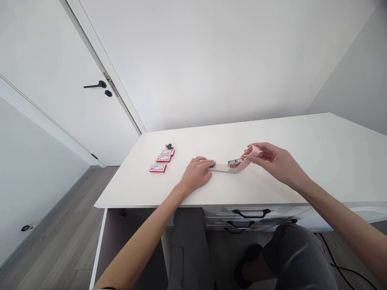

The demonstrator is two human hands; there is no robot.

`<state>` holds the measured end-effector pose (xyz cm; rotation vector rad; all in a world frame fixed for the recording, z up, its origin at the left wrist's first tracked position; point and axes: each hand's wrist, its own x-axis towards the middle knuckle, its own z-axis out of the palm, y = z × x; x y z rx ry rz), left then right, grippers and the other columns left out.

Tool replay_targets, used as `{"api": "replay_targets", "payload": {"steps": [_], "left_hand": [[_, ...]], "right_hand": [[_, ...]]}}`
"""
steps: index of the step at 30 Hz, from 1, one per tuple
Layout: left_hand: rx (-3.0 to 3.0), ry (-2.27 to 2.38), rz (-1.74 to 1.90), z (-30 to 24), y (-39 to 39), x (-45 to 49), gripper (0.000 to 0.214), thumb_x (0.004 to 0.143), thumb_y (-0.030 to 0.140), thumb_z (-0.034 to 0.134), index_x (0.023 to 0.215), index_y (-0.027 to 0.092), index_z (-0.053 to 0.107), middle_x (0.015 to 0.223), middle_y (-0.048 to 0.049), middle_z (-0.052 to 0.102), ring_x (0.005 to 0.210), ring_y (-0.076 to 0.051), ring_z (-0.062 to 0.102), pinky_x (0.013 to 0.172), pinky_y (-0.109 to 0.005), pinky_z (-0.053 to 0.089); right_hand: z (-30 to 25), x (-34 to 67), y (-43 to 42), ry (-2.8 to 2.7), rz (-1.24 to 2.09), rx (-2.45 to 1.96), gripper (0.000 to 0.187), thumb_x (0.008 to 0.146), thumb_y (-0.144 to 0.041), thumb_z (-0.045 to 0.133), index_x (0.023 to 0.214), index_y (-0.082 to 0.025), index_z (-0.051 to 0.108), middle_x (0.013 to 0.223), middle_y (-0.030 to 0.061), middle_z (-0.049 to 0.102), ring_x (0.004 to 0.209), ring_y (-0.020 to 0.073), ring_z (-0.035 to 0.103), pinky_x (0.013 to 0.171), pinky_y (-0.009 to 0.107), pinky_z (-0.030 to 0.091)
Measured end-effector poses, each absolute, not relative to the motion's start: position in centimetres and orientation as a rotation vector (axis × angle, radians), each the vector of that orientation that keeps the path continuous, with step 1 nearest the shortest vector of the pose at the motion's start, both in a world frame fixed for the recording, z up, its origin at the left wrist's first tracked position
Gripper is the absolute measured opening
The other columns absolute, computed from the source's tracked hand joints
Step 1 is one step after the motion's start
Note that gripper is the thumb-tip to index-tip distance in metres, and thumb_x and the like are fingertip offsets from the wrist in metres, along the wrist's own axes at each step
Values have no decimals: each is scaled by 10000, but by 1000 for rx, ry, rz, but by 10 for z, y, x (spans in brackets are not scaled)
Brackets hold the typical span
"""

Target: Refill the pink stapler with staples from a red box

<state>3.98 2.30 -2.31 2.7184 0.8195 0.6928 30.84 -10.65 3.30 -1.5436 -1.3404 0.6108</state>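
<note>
A pink stapler (238,161) lies on the white desk (302,161), its top arm swung open and up so the metal channel shows. My right hand (272,159) is closed on the raised pink arm. My left hand (198,172) presses its curled fingers on the cream base end, holding it down. Three small red-and-white boxes (161,159) lie in a row to the left, apart from both hands.
A small black clip (168,146) sits behind the boxes. Drawers with black handles (250,213) are under the desk by my knees. A white door with a black lever handle (98,85) stands at the left; a cable runs on the floor at the right.
</note>
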Motion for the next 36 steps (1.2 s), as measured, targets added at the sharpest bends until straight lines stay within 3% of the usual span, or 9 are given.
{"api": "replay_targets", "payload": {"steps": [7, 12, 16, 23, 26, 30, 33, 36], "left_hand": [[2725, 820, 684, -24, 23, 39, 487, 881, 84, 545, 1305, 227, 735, 1289, -25, 778, 1261, -284, 628, 1074, -491, 491], [2743, 822, 676, -24, 21, 39, 487, 880, 83, 541, 1309, 219, 727, 1288, -36, 777, 1262, -280, 627, 1074, -485, 493], [2752, 884, 722, -25, 21, 39, 447, 879, 101, 568, 1284, 204, 726, 1281, -69, 769, 1263, -285, 625, 1064, -493, 503], [2739, 874, 735, -26, 22, 37, 342, 890, 109, 565, 1162, 220, 740, 1254, -75, 758, 1251, -282, 621, 1046, -475, 516], [2738, 891, 727, -28, 22, 38, 322, 883, 94, 551, 1135, 210, 716, 1220, -83, 756, 1245, -285, 622, 1042, -469, 514], [2682, 953, 842, -27, 21, 36, 534, 873, 59, 498, 1392, 174, 551, 1322, -122, 703, 1267, -285, 615, 1077, -482, 494], [2589, 953, 1061, -22, 17, 34, 604, 909, 32, 406, 1492, 186, 434, 1443, -131, 630, 1324, -251, 589, 1115, -457, 478], [2632, 848, 1125, -15, 13, 33, 541, 975, 95, 411, 1499, 224, 449, 1552, -113, 557, 1437, -243, 507, 1178, -451, 434]], "right_hand": [[42, 277, -81, -1532, 517, -1639, 387, 929, -601, 668, 1121, -270, 721, 1080, 62, 797, 789, 247, 737, 695, 369, 553], [43, 258, -70, -1678, 486, -1638, 264, 959, -513, 627, 879, -262, 645, 820, 10, 728, 683, 206, 664, 662, 335, 495], [38, 250, -64, -1863, 338, -1660, 337, 990, -511, 571, 774, -253, 553, 780, 19, 672, 697, 205, 603, 654, 331, 440], [27, 240, -51, -2051, 220, -1687, 332, 1022, -493, 515, 806, -257, 602, 811, 51, 665, 782, 238, 615, 624, 329, 389], [26, 238, -48, -2094, 236, -1701, 307, 1037, -467, 500, 847, -261, 627, 819, 55, 674, 815, 255, 628, 656, 348, 420], [22, 238, -52, -2043, 269, -1590, 245, 1033, -399, 506, 1111, -264, 695, 1079, 91, 742, 1017, 297, 675, 825, 415, 515], [16, 240, -62, -1925, 295, -1428, 360, 1012, -360, 545, 1352, -284, 632, 1280, 91, 708, 1042, 270, 698, 938, 444, 548], [6, 249, -72, -1805, 288, -1390, 404, 1017, -353, 531, 1410, -288, 594, 1356, 99, 670, 994, 247, 719, 953, 456, 570]]}}
